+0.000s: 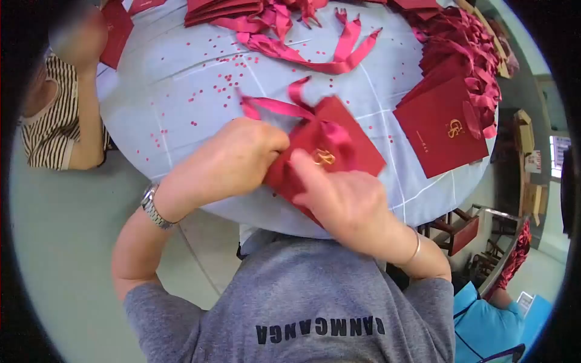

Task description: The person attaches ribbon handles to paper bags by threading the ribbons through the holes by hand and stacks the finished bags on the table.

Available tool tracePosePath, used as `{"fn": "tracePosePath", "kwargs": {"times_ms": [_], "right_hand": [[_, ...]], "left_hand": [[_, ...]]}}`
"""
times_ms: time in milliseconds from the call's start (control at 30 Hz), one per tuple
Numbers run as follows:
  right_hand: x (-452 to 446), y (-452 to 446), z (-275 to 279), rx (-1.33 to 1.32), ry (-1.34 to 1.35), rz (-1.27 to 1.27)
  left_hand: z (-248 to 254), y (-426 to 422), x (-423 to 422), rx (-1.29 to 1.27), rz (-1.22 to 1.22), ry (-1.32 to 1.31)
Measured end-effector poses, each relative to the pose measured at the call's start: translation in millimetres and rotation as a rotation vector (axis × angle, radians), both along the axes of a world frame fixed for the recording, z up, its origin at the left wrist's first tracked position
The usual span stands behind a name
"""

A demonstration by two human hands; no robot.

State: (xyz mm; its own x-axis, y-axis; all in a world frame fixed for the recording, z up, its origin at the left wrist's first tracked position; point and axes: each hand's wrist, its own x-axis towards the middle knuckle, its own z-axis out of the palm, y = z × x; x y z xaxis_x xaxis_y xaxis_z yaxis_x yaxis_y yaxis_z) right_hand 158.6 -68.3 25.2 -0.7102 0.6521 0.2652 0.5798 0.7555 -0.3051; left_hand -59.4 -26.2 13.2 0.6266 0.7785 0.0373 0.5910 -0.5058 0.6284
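Observation:
A red paper gift bag [363,154] with a gold emblem lies tilted at the near side of the table, below both my hands. Its dark pink ribbon [275,107] loops over the top and is partly blurred. My left hand [245,151], with a metal watch on the wrist, is closed in a fist at the bag's left edge; what its fingers pinch is hidden. Over the bag's lower front, my right hand [348,202] grips it, thumb side up, the other fingers mostly out of sight.
On the right lies a row of finished-looking red bags [433,130] with ribbons. More bags [224,11] and loose ribbons [339,60] are at the far side. Small red dots [230,78] litter the pale tablecloth [181,91]. A person in a striped top [54,133] sits left.

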Motion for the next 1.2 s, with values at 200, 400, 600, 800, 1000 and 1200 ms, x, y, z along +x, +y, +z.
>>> {"fn": "tracePosePath", "kwargs": {"times_ms": [200,400,600,800,1000,1200], "right_hand": [[19.4,-13.4,5.5,0.178,-0.011,0.081],[52.8,0.5,-44.3,0.02,0.124,-0.291],[52.2,0.9,-48.7,0.005,-0.108,-0.333],[49.4,0.9,-44.2,-0.042,-0.142,-0.344],[50.1,1.0,-44.1,-0.031,-0.167,-0.343],[48.9,0.1,-44.0,-0.02,-0.162,-0.342]], "left_hand": [[-4.0,-4.4,1.5,-0.082,0.102,-0.057],[-3.7,-6.2,-0.5,-0.049,0.096,-0.007],[-2.9,-6.2,-25.8,0.245,0.264,0.333],[0.9,-6.4,-60.7,0.244,0.478,0.509],[-10.6,-3.6,-74.7,0.304,0.572,0.534],[-17.7,0.8,-78.2,0.342,0.679,0.5]]}}
